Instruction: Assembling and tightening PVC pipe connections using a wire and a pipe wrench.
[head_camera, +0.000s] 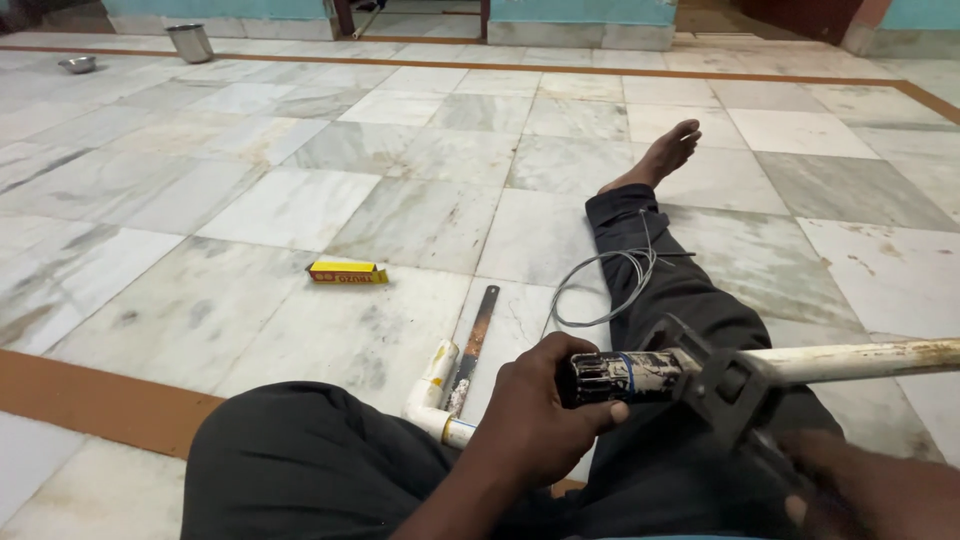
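Left hand (540, 405) wrapped tight around the dark, grimy end fitting (612, 377) of a pale pipe (860, 360), holding it level across the lap. Right hand (860, 495) low at the near right edge, blurred; it seems closed on the handle of a dark pipe wrench (735, 385) whose head bites the pipe just right of the fitting (grip itself cannot be told for certain). Judged step: fitting being turned on or off the pipe end, one hand bracing while the wrench works. Next move would call for a firm counter-hold on the fitting and a steady swing of the wrench without slipping off the round pipe. Outward: loop of grey wire (610, 285) on the outstretched leg, hacksaw blade (473, 345) and white pipe elbow (435, 395) on the marble floor (300, 200) just left, small yellow box (346, 271) farther left, steel pot (190, 42) and bowl (77, 64) far left.
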